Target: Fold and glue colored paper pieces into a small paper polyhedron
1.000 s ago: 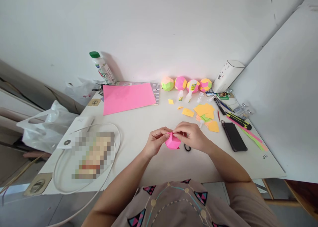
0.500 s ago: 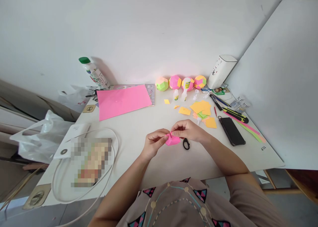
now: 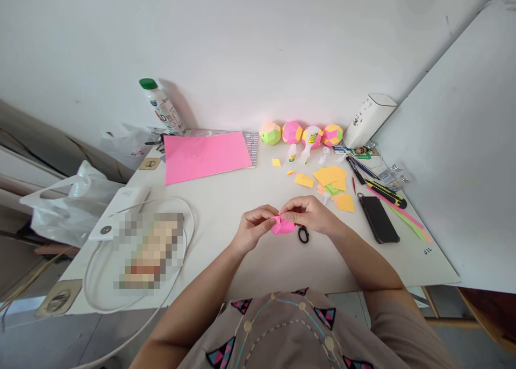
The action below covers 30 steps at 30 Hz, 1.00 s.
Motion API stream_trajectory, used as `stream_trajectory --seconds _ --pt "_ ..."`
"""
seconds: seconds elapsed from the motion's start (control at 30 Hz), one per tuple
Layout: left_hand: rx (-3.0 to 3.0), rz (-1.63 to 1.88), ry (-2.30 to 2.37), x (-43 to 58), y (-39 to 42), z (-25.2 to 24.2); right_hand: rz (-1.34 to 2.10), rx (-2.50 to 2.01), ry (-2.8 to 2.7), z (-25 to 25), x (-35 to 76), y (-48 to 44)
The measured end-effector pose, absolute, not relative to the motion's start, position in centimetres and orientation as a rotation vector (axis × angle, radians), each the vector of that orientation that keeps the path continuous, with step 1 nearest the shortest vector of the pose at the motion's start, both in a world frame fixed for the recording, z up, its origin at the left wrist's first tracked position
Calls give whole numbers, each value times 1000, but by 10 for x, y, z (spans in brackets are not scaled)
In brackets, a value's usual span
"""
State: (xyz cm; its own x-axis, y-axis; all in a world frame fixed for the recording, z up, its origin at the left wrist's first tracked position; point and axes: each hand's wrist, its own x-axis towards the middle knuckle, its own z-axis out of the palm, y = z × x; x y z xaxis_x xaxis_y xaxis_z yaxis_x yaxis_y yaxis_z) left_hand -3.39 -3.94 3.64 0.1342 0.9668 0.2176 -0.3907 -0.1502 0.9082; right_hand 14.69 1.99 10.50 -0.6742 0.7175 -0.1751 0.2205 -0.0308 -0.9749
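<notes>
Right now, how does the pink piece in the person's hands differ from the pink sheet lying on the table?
The pink piece is folded into angled faces, while the pink sheet lies flat. The pink piece is much smaller than the pink sheet. The left hand and right hand pinch the pink piece, whereas neither touches the pink sheet. Both share a bright pink colour.

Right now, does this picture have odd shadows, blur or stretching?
Head view: soft shadow on the wall right of the green-capped bottle; a pixelated patch hides something on the table at left; bottle and white container lean outward, probably lens distortion; the folded pink paper held by the left hand and right hand shows too small to make out folds.
</notes>
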Motion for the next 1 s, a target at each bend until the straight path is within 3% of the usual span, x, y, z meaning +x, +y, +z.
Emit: stream_trajectory --seconds 1.0 --pt "1139 1345 853 -31 -42 52 1683 -1035 -1930 109 144 17"
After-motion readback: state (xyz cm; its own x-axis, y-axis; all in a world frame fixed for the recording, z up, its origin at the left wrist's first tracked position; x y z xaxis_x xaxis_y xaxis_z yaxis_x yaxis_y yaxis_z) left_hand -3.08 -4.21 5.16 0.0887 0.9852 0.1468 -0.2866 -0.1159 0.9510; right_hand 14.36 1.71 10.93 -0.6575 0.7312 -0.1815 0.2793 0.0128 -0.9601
